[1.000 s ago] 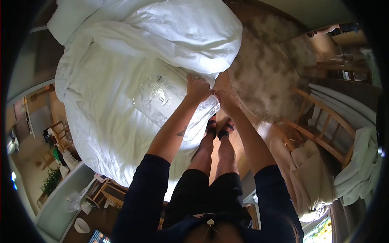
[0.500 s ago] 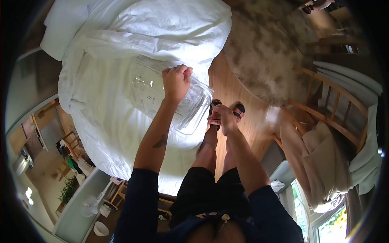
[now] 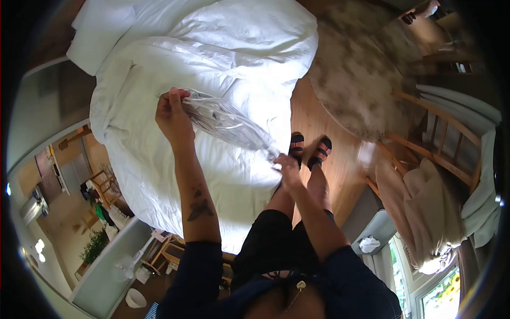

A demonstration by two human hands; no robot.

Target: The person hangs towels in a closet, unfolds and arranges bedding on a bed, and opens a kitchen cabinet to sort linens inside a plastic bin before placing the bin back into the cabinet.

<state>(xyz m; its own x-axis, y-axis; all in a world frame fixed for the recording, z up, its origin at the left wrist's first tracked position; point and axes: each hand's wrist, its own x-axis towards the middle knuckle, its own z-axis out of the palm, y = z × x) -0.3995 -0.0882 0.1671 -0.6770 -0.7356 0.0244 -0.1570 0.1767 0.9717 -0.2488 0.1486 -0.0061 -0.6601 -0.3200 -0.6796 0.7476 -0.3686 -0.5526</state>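
Observation:
A clear plastic bag (image 3: 228,123) is stretched in a slanting band between my two hands, just above the white bedding. My left hand (image 3: 175,112) is closed on its far left end, thumb and fingers pinched together. At the near right end, my right hand (image 3: 288,167) grips the bag's gathered edge, close to the side of the bed. The plastic is creased and shiny, bunched narrow along its length. White bedding (image 3: 143,175) lies rumpled beneath it.
A shaggy brown-and-white rug (image 3: 361,74) lies on the wooden floor (image 3: 311,109) to the right. Beyond it stands a wooden chair (image 3: 441,138) beside beige cloth (image 3: 419,212). At lower left are a standing fan (image 3: 125,266) and a white bowl (image 3: 135,299).
My left hand has moved left, and the bag, spread flat over the bedding before, is now lifted and drawn into a narrow band. My right hand has come slightly nearer my body.

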